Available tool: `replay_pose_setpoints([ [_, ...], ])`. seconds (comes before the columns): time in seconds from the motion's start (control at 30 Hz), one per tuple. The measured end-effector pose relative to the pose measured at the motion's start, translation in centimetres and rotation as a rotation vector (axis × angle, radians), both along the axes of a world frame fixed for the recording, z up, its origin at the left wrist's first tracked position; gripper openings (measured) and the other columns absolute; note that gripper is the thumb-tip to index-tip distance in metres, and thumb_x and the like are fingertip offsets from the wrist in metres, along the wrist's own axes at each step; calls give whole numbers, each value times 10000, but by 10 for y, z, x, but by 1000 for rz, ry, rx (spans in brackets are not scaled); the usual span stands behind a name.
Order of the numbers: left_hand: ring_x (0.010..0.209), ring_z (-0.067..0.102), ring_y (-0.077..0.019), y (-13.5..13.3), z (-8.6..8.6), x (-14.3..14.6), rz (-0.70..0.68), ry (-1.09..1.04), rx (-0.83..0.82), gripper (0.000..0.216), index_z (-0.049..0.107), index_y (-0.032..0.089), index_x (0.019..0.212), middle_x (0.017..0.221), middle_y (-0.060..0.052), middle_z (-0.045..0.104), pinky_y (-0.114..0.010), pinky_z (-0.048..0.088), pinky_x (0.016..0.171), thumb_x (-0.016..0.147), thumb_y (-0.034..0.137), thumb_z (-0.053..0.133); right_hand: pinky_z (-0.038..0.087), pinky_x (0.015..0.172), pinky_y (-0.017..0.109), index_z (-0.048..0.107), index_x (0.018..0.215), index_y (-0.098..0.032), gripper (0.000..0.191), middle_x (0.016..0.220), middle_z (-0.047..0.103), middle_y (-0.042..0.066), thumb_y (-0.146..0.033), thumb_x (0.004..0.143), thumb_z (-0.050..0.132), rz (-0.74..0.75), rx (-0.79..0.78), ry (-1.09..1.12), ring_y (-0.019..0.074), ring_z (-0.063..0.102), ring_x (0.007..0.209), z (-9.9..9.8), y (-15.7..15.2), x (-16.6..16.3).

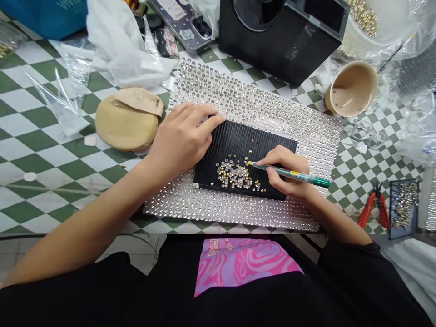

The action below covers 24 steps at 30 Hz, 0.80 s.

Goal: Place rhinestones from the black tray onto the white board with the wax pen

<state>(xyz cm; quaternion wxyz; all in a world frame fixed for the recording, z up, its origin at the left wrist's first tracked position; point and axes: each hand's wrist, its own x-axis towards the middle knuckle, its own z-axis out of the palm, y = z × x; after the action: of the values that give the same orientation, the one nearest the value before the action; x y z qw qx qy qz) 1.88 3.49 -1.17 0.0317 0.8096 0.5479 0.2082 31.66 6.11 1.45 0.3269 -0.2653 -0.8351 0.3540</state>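
My right hand (288,170) is closed round a green pencil-like pen (286,172) with a yellow tip. Its tip touches down beside a heap of small gold-backed clear rhinestones (238,175). They lie loose on a black ridged tray (269,141). At the tray's upper left corner, my left hand (190,131) grips the edge with bent fingers; its thumb is partly hidden. Beneath the tray spreads a pale sheet covered in rows of rhinestones (293,118).
A yellow oval block (126,122) sits left of my left hand. Behind the sheet stand a black box (272,45) and a phone (187,27). On the right are a paper cup (354,88), red-handled pliers (374,209) and a second stone tray (403,209).
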Motion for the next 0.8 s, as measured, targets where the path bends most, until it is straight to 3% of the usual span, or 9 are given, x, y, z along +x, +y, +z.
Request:
replay_pose_setpoints([
  [0.23,1317,725,-291,5,-2,-1,-38,-25,8,426,688,231,1423,1433,-110,764,-506,572,1218,1075,178,449,534,647,274,767,945,-222,161,839,782,6,-189,966,610,-51,-29,-19,127,708,721,-4,4,6],
  [0.57,1243,772,-220,7,-7,-5,-67,88,185,412,668,219,1393,1355,-98,804,-435,618,1184,1050,106,471,524,612,252,782,905,-221,174,801,788,5,-211,956,615,-49,13,5,111,690,661,-8,7,1],
  [0.8,1286,762,-237,5,-9,-3,-43,70,150,418,645,164,1452,1404,-140,781,-464,584,1252,1080,123,460,512,607,276,783,892,-228,184,783,770,9,-261,966,617,-85,-102,16,117,667,643,-10,4,3],
])
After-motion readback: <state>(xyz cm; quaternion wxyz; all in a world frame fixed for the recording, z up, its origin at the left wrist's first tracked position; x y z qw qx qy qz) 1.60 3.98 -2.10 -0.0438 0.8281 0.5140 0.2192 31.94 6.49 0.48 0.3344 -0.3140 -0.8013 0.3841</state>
